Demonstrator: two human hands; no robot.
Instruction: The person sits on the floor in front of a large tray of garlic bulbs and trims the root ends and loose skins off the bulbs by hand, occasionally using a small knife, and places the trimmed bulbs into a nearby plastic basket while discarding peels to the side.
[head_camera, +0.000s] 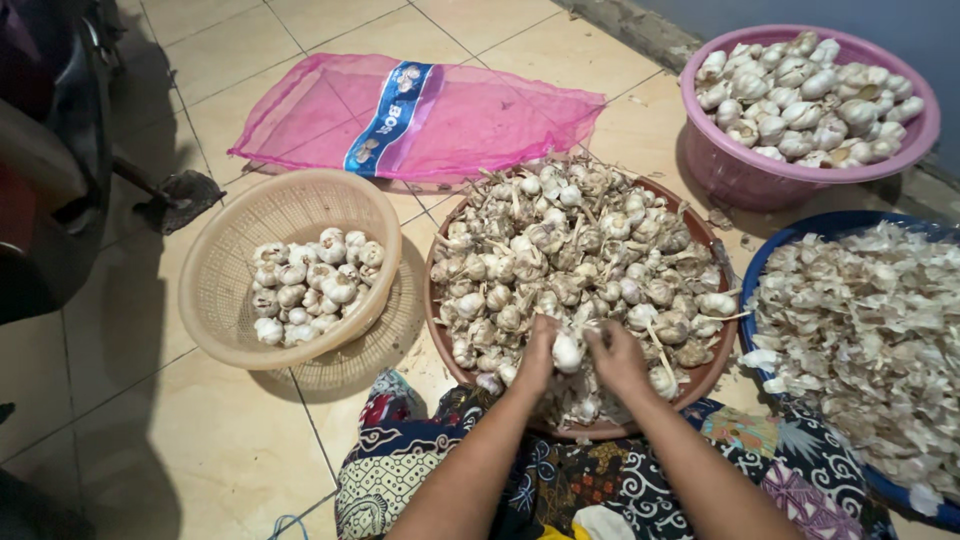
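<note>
— Beige glazed floor tiles (180, 440) carried everything; we sat on them with a patterned batik cloth (560, 480) over our lap and the round brown tray (712, 372) heaped with unpeeled garlic at our knees.

— And our hands?

— Both were at the tray's near edge. Our left hand (535, 355) and right hand (615, 355) were closed from either side on one white garlic bulb (567, 352), fingers pinched narrow on it. We judged we were in the middle of stripping its skin; the next move called for rubbing the loose layers free without splitting the cloves.

— What else stood round us?

— A tan woven plastic basket (230, 250) of cleaned bulbs at the tray's left edge, a blue basin (760, 262) of papery skins at its right, a pink plastic tub (730, 170) of bulbs beyond, and a flat pink mesh sack (480, 115) near the far wall.
</note>
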